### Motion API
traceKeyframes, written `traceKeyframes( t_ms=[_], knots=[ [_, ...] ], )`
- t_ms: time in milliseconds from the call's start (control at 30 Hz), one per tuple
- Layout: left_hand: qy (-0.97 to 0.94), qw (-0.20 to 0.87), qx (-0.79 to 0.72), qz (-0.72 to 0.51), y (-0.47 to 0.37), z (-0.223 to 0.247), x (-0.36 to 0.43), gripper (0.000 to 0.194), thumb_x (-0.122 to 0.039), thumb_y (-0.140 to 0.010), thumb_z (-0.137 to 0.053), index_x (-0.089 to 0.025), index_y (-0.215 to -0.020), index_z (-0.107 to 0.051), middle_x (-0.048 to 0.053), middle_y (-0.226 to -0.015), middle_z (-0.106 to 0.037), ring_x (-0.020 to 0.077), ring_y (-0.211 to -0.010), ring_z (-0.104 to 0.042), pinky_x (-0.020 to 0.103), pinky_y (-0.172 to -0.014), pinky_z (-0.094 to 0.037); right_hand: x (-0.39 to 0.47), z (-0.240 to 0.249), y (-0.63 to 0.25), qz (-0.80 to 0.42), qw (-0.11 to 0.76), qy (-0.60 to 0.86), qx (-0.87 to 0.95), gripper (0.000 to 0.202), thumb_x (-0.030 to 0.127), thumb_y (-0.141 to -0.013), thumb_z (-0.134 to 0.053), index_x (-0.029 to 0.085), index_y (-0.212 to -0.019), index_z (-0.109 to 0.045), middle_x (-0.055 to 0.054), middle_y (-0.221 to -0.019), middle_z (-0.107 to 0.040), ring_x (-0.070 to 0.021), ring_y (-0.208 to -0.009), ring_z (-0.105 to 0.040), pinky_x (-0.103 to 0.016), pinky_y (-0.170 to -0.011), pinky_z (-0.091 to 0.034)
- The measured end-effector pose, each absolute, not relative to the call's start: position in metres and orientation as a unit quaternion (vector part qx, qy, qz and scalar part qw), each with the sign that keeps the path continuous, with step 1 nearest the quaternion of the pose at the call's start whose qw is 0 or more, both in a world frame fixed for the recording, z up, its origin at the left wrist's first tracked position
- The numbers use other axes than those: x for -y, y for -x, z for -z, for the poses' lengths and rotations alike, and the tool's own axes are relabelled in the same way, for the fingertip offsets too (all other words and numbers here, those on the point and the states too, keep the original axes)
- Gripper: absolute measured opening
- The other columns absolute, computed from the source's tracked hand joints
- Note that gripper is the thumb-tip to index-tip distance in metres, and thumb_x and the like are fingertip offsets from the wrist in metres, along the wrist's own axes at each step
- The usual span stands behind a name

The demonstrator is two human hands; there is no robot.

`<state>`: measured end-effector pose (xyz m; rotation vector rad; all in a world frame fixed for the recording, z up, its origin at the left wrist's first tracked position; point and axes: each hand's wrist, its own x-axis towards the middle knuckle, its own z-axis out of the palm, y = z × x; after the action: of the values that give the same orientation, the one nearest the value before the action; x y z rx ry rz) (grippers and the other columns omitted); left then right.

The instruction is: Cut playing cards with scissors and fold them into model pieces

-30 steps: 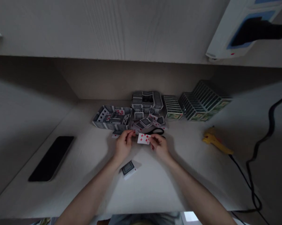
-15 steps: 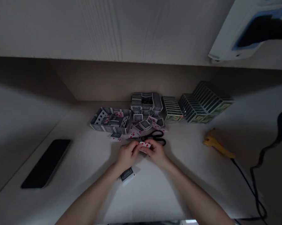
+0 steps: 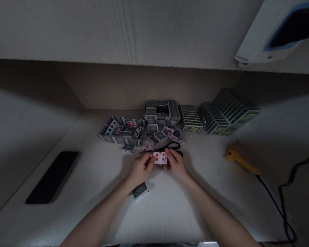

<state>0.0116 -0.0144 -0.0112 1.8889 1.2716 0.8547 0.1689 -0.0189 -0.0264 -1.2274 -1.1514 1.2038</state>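
Note:
A small playing card with red diamonds is held face up between both hands, in front of the black-handled scissors. My left hand pinches its left edge. The fingers of my right hand are closed on its right end, with some fingertips behind it. Beyond the scissors lies a loose heap of cards. Beside my left wrist, a card stack rests on the table, partly under the forearm.
An open box made of cards stands left of a taller card structure. Green-edged card racks are at the back right. A yellow glue gun with a black cable lies right; a black phone lies left.
The card between my hands has turned so that its face shows fully. My right hand has moved slightly right, with its fingers now at the card's right end. The view has shifted slightly.

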Motion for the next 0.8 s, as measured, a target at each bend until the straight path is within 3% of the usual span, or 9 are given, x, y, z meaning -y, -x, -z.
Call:
traceKeyframes(
  t_ms=[133, 233, 433, 500, 633, 800],
  knots=[
    [-0.704, 0.345, -0.51, -0.354, -0.012, 0.015, 0.011, 0.02, -0.034, -0.082, -0.043, -0.018, -0.076, -0.054, -0.002, -0.059, -0.059, 0.0093, -0.05, -0.052, 0.019, -0.048, -0.038, 0.021, 0.031, -0.169, -0.453, 0.514, 0.515, 0.515, 0.031, 0.046, -0.079, -0.05, 0.018, -0.089, -0.058, 0.001, -0.06, -0.056, -0.0088, -0.043, -0.049, -0.019, -0.039, -0.04],
    [-0.687, 0.354, -0.512, -0.375, -0.01, 0.018, 0.006, 0.02, -0.034, -0.082, -0.044, -0.018, -0.077, -0.055, -0.002, -0.058, -0.058, 0.0096, -0.05, -0.052, 0.019, -0.048, -0.038, 0.021, 0.033, -0.17, -0.367, 0.5, 0.508, 0.597, 0.048, 0.036, -0.067, -0.068, 0.023, -0.111, -0.055, -0.004, -0.086, -0.058, -0.0113, -0.059, -0.055, -0.022, -0.05, -0.048],
    [-0.661, 0.417, -0.499, -0.373, -0.008, 0.021, 0.003, 0.022, -0.037, -0.081, -0.045, -0.018, -0.079, -0.055, -0.004, -0.053, -0.053, 0.0086, -0.044, -0.047, 0.019, -0.045, -0.037, 0.021, 0.03, -0.173, -0.27, 0.468, 0.511, 0.668, 0.037, 0.024, -0.069, -0.066, 0.025, -0.106, -0.061, -0.007, -0.1, -0.055, -0.0126, -0.065, -0.056, -0.025, -0.057, -0.05],
    [-0.661, 0.435, -0.484, -0.372, -0.009, 0.02, 0.005, 0.023, -0.038, -0.079, -0.049, -0.018, -0.089, -0.056, -0.002, -0.062, -0.059, 0.0096, -0.051, -0.052, 0.02, -0.049, -0.041, 0.021, 0.029, -0.174, -0.268, 0.466, 0.508, 0.673, 0.039, 0.022, -0.068, -0.066, 0.025, -0.106, -0.061, -0.007, -0.101, -0.055, -0.0129, -0.067, -0.056, -0.025, -0.056, -0.05],
    [-0.665, 0.456, -0.445, -0.389, -0.012, 0.02, 0.008, 0.045, -0.034, -0.071, -0.061, -0.018, -0.111, -0.048, 0.006, -0.093, -0.063, 0.0149, -0.077, -0.06, 0.026, -0.066, -0.048, 0.02, 0.028, -0.177, -0.265, 0.469, 0.49, 0.685, 0.041, 0.017, -0.069, -0.063, 0.027, -0.109, -0.061, -0.006, -0.103, -0.056, -0.0152, -0.077, -0.058, -0.028, -0.065, -0.051],
    [-0.667, 0.443, -0.44, -0.406, -0.013, 0.028, 0.006, 0.047, -0.033, -0.07, -0.064, -0.02, -0.112, -0.049, 0.007, -0.101, -0.058, 0.0139, -0.076, -0.058, 0.026, -0.065, -0.049, 0.02, 0.031, -0.18, -0.281, 0.464, 0.478, 0.691, 0.042, 0.017, -0.071, -0.062, 0.027, -0.111, -0.06, -0.007, -0.105, -0.056, -0.014, -0.074, -0.057, -0.026, -0.062, -0.05]
  ],
)
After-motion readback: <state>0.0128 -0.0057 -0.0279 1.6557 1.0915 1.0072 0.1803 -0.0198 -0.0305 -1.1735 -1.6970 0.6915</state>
